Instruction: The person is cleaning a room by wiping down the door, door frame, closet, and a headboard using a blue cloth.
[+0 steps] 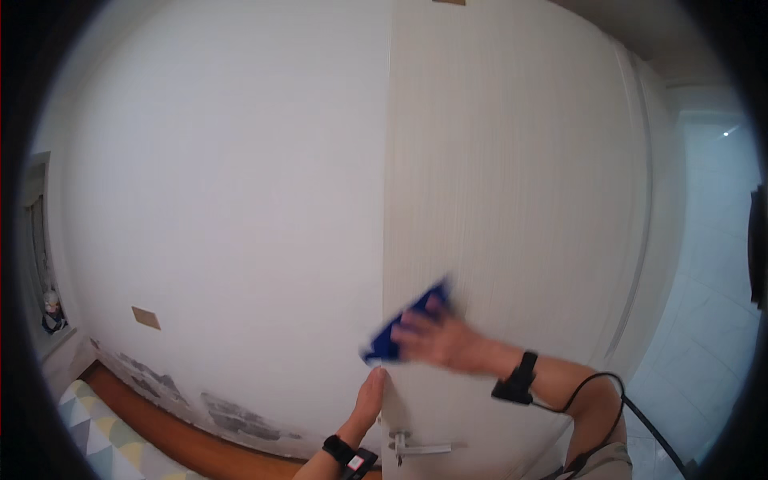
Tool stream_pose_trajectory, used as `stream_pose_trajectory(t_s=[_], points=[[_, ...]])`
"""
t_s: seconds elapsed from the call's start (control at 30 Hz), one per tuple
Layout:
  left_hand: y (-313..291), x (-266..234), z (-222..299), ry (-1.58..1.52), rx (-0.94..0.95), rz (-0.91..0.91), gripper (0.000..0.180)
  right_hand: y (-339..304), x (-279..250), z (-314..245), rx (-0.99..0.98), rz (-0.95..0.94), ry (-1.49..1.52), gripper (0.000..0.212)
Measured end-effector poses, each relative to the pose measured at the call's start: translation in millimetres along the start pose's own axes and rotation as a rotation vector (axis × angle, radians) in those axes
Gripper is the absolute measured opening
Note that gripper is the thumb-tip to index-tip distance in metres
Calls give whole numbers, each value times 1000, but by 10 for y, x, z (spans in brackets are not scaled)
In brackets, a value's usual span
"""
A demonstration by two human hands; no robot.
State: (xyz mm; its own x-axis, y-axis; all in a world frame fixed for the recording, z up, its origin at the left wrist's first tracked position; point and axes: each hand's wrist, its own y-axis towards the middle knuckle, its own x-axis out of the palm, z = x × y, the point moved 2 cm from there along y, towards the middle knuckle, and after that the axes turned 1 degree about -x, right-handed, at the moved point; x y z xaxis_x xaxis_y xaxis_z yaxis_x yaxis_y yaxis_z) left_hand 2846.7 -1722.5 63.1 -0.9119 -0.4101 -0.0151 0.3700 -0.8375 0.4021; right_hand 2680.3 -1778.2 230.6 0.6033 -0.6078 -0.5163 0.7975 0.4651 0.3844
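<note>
My right hand [436, 340] presses a dark blue cloth [388, 342] flat against a pale, finely streaked door [512, 200]. Its fingers are spread over the cloth, and both are blurred by motion. Just below the cloth, my left hand [370, 400] grips the free edge of the door, seen side-on, with part of its fingers hidden. Under the two hands, a metal lever handle [420, 450] sticks out from the door. Each wrist wears a black strapped device, and a cable runs along my right forearm.
Left of the door stands a white wall [232, 176] with a tan switch plate [146, 318] and peeling dark patches [244, 418] low down. A wooden board [172, 420] and patterned bedding [100, 436] lie at lower left. Pale tiled floor [704, 272] shows at right.
</note>
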Motion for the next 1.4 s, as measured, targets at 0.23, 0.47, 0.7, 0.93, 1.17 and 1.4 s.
stream_pose_trajectory(t_s=[0.23,0.47,0.7,0.93,1.17,1.4], points=[[31,-88,45,47,-8,-51,43,580,-953,1675,242,276,-524,26],[58,50,63,82,12,-98,40,672,-1577,2612,1114,305,-637,31],[-74,51,30,52,-24,-124,38,1276,-1025,1609,133,157,-289,26],[-185,381,57,246,177,-145,32,139,-2363,3436,1014,303,-822,33],[-72,689,522,-89,-107,-147,38,-50,-1364,1904,267,203,-796,40],[-158,364,-143,-522,-415,-28,52,-1256,526,-1128,193,-335,427,35]])
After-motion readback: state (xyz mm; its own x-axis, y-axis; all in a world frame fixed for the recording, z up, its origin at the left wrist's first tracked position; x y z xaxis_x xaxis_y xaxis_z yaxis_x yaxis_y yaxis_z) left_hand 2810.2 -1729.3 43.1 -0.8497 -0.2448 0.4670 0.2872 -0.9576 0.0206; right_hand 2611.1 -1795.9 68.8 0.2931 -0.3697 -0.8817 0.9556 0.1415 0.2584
